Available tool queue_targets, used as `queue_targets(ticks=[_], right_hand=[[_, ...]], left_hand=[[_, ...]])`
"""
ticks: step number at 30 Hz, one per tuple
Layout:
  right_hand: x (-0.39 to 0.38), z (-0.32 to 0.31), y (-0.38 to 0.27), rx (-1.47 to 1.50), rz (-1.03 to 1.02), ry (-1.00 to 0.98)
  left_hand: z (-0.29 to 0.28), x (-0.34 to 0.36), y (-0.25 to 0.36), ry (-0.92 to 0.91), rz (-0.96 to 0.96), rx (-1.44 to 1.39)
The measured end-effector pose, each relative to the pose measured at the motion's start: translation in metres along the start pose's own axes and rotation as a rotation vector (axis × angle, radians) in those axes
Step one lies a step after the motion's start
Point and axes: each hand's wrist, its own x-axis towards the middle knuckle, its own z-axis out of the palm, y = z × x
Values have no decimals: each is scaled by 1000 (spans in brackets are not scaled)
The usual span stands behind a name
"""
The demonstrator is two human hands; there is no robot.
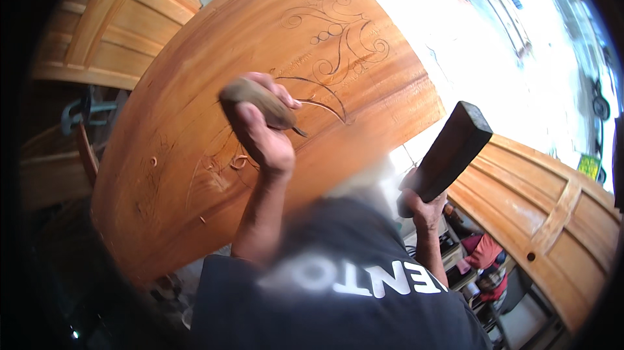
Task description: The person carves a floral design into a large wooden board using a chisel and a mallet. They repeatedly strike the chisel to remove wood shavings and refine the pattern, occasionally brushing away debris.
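Observation:
My left hand (pixel 270 145) is closed round the thick wooden handle of a carving chisel (pixel 260 104). Its short dark metal tip points down to the right, over a broad orange-brown wood panel (pixel 162 174). Near that tip, a curved line (pixel 328 100) is cut into the panel, and scroll patterns (pixel 338 31) run farther up it. Off the panel's right side, my right hand (pixel 426 209) grips a dark, square-sided wooden mallet (pixel 455 148) with its head raised. The mallet is apart from the chisel. Wood shavings (pixel 238 161) lie on the panel left of my left hand.
Panelled wooden doors stand at the far left (pixel 123 15) and at the right (pixel 546 200). Beyond the panel's right edge is a very bright floor (pixel 442 31). At the lower right, a red cloth (pixel 484 252) sits among cluttered items. A pale blue object (pixel 81 115) is at the left.

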Motion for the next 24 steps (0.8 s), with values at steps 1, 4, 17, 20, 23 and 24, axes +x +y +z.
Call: queue_targets(ticks=[1, 4, 17, 20, 23, 24], right_hand=[[17, -5, -9, -31, -14, -34], [69, -22, -34, -81, -107, -160], [154, 4, -110, -112, -283, -361], [158, 5, -95, 5, -235, -476], [165, 9, -89, 2, -171, -526], [171, 9, -88, 5, -153, -565]], left_hand=[[4, 9, 1, 93, -13, 30], [7, 25, -5, 270, -16, 32], [-9, 83, -33, 547, 15, -148], [-9, 90, -45, 596, 131, -110], [-7, 85, -51, 665, 168, -104], [-7, 85, -53, 675, 186, -78]])
